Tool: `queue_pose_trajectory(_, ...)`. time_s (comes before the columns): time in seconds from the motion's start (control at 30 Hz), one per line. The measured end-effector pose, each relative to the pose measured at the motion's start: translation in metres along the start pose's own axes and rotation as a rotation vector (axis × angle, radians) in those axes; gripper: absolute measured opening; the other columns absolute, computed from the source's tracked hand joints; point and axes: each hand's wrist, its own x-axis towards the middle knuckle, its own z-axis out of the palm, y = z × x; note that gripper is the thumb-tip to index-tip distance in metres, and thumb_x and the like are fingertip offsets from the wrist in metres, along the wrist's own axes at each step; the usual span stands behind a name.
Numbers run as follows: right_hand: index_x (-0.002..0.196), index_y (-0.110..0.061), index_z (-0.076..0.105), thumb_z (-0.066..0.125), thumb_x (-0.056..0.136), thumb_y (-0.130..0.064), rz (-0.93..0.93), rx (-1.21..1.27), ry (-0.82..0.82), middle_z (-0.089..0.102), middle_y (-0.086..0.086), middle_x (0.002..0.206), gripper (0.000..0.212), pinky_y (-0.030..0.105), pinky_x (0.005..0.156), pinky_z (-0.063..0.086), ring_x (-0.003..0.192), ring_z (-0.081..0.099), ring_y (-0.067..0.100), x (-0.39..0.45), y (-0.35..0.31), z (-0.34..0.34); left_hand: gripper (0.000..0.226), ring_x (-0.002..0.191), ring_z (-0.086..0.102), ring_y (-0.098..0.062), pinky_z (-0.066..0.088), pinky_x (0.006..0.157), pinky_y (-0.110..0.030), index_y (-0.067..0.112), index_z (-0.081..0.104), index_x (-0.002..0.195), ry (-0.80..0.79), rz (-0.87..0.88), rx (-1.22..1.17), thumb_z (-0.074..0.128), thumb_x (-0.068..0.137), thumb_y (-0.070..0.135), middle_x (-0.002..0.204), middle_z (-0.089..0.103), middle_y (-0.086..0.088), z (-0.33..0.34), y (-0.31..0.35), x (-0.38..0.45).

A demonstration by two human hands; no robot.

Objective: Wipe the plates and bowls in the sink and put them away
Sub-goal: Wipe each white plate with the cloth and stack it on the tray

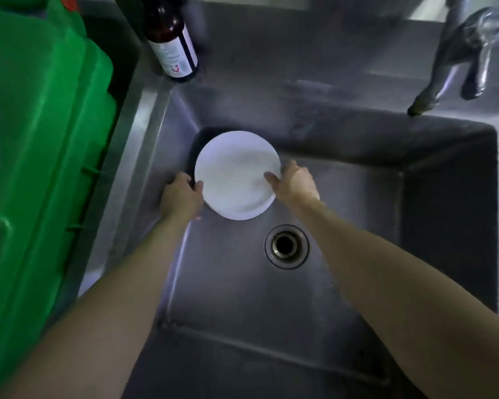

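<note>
A small stack of white plates [234, 171] lies in the far left corner of the steel sink [357, 226]. My left hand [180, 197] grips the stack's left edge, thumb on the rim. On the right edge, my right hand [294, 182] holds the stack with its thumb lying on the top plate and fingers round the rim. The underside of the stack and whatever lies beneath it are hidden. No bowls show in the basin.
The drain [286, 246] sits just right of the plates. A dark brown bottle [173, 38] stands on the sink's back left ledge. A green plastic rack [41, 168] fills the left side. The tap [470, 59] hangs over the back right corner.
</note>
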Motion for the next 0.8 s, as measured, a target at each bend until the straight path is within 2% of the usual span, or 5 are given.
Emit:
queue_pose_trajectory(0.07, 0.140, 0.000, 0.050, 0.063, 0.105, -0.045, 0.001, -0.043, -0.004, 0.062, 0.024, 0.132, 0.058, 0.040, 0.081, 0.047, 0.122, 0.061, 0.044, 0.009, 0.001, 0.005, 0.031, 0.084, 0.073, -0.039, 0.055, 0.056, -0.038, 0.010, 0.054, 0.120, -0.013, 0.024, 0.044, 0.062, 0.108, 0.037, 0.114, 0.072, -0.022, 0.006, 0.001, 0.012)
queue_pose_trajectory(0.23, 0.130, 0.002, 0.053, 0.061, 0.107, -0.029, -0.029, -0.119, 0.023, 0.065, 0.025, 0.123, 0.039, 0.035, 0.072, 0.041, 0.113, 0.065, 0.043, 0.013, -0.002, 0.004, 0.050, 0.117, 0.066, -0.047, 0.058, 0.088, -0.050, -0.001, 0.051, 0.132, -0.122, -0.005, 0.081, 0.072, 0.102, 0.034, 0.132, 0.067, -0.025, 0.005, 0.004, 0.022)
queue_pose_trajectory(0.4, 0.126, 0.000, 0.055, 0.062, 0.107, -0.030, -0.043, -0.114, 0.094, 0.068, 0.026, 0.115, 0.036, 0.035, 0.070, 0.038, 0.108, 0.065, 0.045, 0.004, -0.003, -0.003, 0.036, 0.103, 0.069, -0.040, 0.049, 0.075, -0.040, 0.006, 0.056, 0.116, -0.093, 0.051, 0.002, 0.073, 0.100, 0.033, 0.112, 0.071, -0.015, -0.001, 0.001, 0.014)
queue_pose_trajectory(0.6, 0.102, -0.015, 0.049, 0.063, 0.104, -0.030, -0.106, 0.199, 0.245, 0.061, 0.002, 0.077, 0.021, 0.038, 0.058, 0.037, 0.073, 0.057, 0.032, -0.046, -0.010, -0.031, 0.030, 0.083, 0.062, -0.032, 0.043, 0.069, -0.039, 0.012, 0.048, 0.107, 0.063, 0.210, -0.135, 0.069, 0.104, 0.033, 0.082, 0.061, 0.006, -0.035, 0.005, -0.042)
queue_pose_trajectory(0.8, 0.097, -0.019, 0.050, 0.063, 0.102, -0.024, -0.207, 0.504, 0.345, 0.069, 0.004, 0.084, 0.015, 0.027, 0.045, 0.047, 0.053, 0.071, 0.026, -0.141, -0.044, -0.089, 0.024, 0.079, 0.068, -0.025, 0.051, 0.071, -0.038, 0.023, 0.042, 0.108, 0.209, 0.445, -0.354, 0.066, 0.107, 0.029, 0.085, 0.067, 0.003, -0.105, 0.019, -0.114)
